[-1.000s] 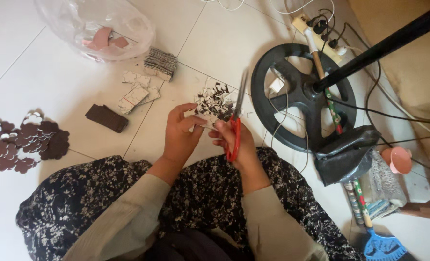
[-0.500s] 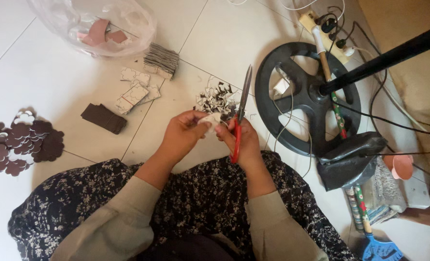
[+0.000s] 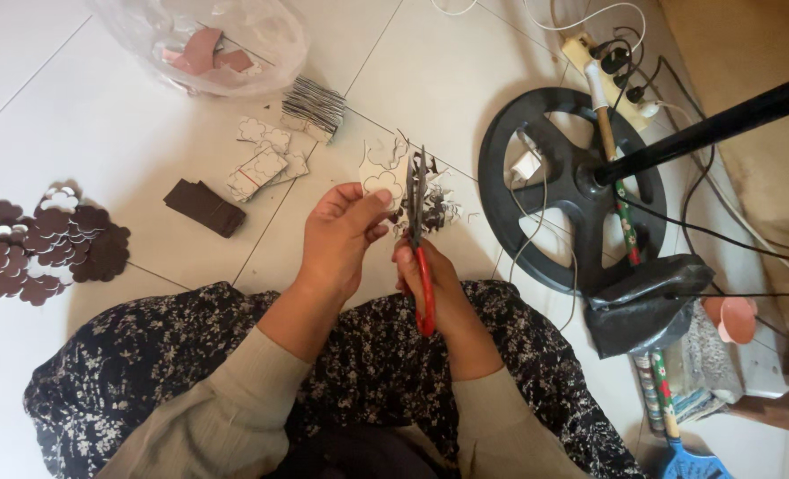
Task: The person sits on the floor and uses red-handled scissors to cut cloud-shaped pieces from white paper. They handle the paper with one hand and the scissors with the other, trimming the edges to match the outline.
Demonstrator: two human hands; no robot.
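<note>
Far left of our grip lie dark brown flower-shaped cutouts; up-left, a clear plastic bag holds pinkish-brown pieces. Our left hand pinches a white scallop-outlined card piece; just right, our right hand is closed around red-handled scissors, blades touching the card.
</note>
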